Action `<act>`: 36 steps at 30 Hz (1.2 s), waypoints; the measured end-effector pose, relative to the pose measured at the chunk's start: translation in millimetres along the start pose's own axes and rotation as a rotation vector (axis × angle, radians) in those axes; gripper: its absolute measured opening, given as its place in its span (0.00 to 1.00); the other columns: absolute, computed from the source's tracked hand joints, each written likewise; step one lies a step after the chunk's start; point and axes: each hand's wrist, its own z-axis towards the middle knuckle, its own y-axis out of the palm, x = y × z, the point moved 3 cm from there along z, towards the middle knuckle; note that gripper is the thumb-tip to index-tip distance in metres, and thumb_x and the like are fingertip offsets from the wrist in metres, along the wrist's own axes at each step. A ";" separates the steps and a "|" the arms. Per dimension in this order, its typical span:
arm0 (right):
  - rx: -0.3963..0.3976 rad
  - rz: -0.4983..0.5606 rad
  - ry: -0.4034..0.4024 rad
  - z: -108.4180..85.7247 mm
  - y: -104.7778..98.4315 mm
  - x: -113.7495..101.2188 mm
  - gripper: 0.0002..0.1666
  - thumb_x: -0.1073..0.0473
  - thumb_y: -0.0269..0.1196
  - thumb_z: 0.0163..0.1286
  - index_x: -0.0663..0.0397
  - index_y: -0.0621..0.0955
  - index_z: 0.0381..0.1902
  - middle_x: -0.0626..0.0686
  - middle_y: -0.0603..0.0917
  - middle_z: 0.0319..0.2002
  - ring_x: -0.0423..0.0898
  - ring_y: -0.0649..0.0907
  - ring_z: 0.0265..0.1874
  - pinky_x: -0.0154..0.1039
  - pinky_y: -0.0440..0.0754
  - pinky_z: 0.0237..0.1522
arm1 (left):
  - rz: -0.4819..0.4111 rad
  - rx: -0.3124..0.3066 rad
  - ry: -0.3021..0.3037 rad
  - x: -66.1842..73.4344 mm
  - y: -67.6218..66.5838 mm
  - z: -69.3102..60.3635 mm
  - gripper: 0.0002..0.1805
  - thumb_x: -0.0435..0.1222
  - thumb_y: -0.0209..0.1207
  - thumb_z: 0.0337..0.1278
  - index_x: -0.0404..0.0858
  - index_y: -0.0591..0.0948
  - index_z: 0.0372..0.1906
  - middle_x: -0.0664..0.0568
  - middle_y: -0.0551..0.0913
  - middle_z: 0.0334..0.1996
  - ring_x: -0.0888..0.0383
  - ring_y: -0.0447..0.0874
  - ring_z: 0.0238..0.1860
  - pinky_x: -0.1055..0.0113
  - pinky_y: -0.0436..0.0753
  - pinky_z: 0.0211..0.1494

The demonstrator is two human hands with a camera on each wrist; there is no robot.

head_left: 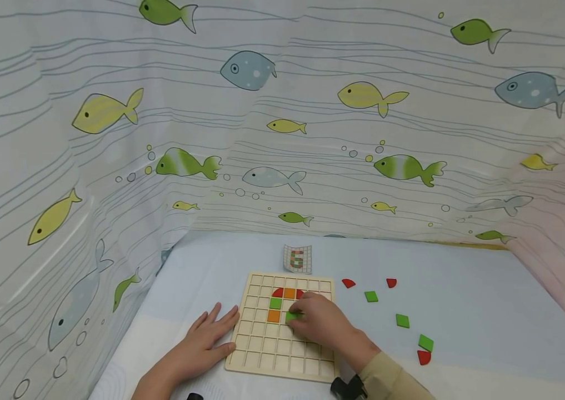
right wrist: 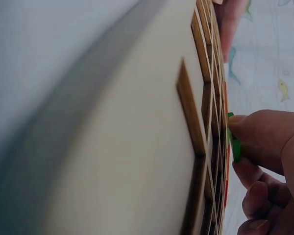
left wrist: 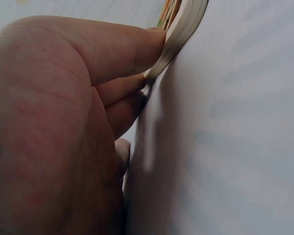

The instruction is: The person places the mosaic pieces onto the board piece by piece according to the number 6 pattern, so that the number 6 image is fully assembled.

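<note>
A square wooden grid board [head_left: 262,355] lies on the table. Red quarter-round tiles flank an orange tile [head_left: 289,293] in one of its upper rows; below on the left sit a green tile [head_left: 275,304] and another orange tile [head_left: 274,316]. Between thumb and fingers, my right hand [head_left: 319,322] pinches a green square tile [right wrist: 235,144], tilted at the grid surface right of the lower orange tile. My left hand [head_left: 204,347] is spread, its fingertips touching the board's left edge; in the left wrist view the thumb [left wrist: 132,51] meets the board's side.
A small pattern card [head_left: 297,259] showing a coloured grid lies behind the board. To the right are scattered loose green tiles [head_left: 402,321] and red quarter-round tiles [head_left: 424,357]. A fish-printed curtain [head_left: 322,139] stands around the table's back and sides.
</note>
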 end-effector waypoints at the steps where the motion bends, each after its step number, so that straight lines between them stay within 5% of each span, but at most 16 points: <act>1: -0.003 -0.003 -0.002 0.6 1.0 0.0 0.12 0.51 0.69 0.64 0.47 0.89 0.43 0.38 0.84 0.38 0.39 0.80 0.42 0.37 0.81 0.46 | 0.001 0.001 0.000 -0.1 0.1 0.1 0.36 0.50 0.56 0.68 0.37 0.65 0.74 0.52 0.58 0.75 0.39 0.37 0.77 0.40 0.36 0.72; 24: -0.032 0.004 0.018 7.2 9.0 -8.5 0.13 0.51 0.71 0.64 0.50 0.90 0.44 0.40 0.79 0.36 0.35 0.77 0.36 0.31 0.80 0.40 | 0.010 0.008 0.011 -0.6 0.1 0.2 0.36 0.50 0.56 0.68 0.37 0.65 0.74 0.52 0.58 0.75 0.39 0.37 0.77 0.40 0.36 0.72; 31: -0.057 -0.071 -0.036 5.3 9.5 -9.3 0.14 0.51 0.69 0.66 0.48 0.89 0.47 0.41 0.77 0.36 0.35 0.74 0.33 0.29 0.77 0.35 | 0.010 0.006 0.005 -0.4 0.0 0.9 0.36 0.50 0.56 0.68 0.37 0.65 0.74 0.52 0.58 0.75 0.39 0.37 0.77 0.40 0.37 0.73; 36: -0.084 -0.083 -0.055 0.6 5.0 -10.9 0.17 0.52 0.67 0.68 0.49 0.87 0.53 0.42 0.81 0.42 0.37 0.78 0.39 0.33 0.80 0.43 | 0.004 0.000 -0.004 -1.5 0.8 1.1 0.36 0.50 0.56 0.68 0.38 0.65 0.74 0.53 0.58 0.75 0.39 0.37 0.77 0.40 0.36 0.73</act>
